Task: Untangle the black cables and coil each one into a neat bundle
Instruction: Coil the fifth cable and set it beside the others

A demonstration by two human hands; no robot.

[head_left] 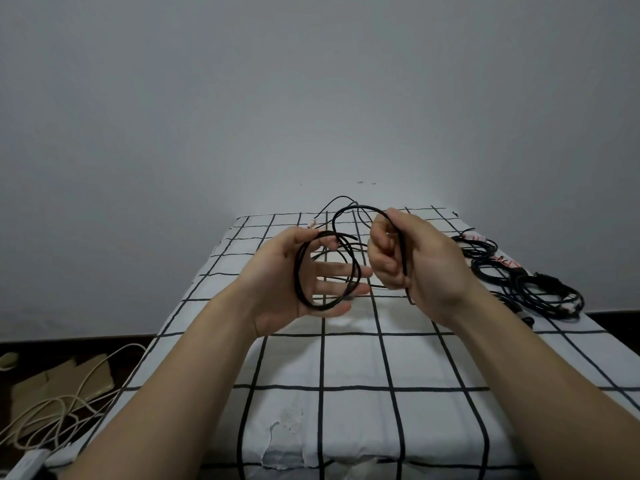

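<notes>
A black cable point(304, 271) hangs in a few round loops over my left hand point(294, 275), whose thumb pinches the top of the coil while the fingers stretch out straight behind it. My right hand point(412, 261) is curled round the free run of the same cable, which arcs up from the coil and passes down through the fist. The cable's loose tail trails back over the far end of the bed. Both hands are raised above the checked sheet.
Several coiled black cables point(530, 285) lie on the right edge of the white bed with black grid lines point(346, 358). A plain wall stands behind. Left, on the dark floor, lie beige cords point(59, 407) and cardboard point(62, 382).
</notes>
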